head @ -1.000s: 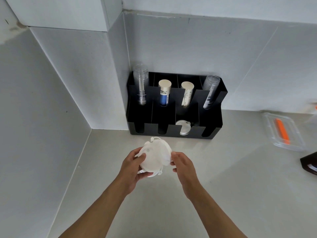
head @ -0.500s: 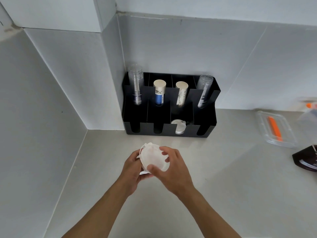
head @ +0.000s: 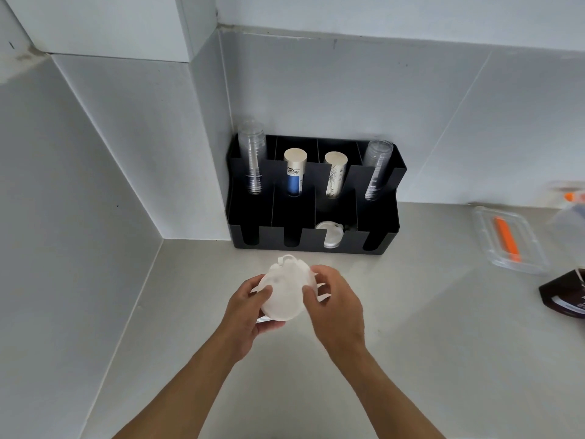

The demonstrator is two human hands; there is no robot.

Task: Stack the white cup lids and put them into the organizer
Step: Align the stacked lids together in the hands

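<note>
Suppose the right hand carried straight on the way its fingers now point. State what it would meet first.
The right hand points left: its fingers already touch the stack of white lids, with the left hand holding the far side.

Looks like a café or drinks-service corner here; a black organizer (head: 313, 242) sits in the corner of a pale bench (head: 443, 343) against grey wall panels (head: 348, 90); stacked clear cups (head: 252, 160) and paper cups (head: 294, 172) fill its slots.
</note>
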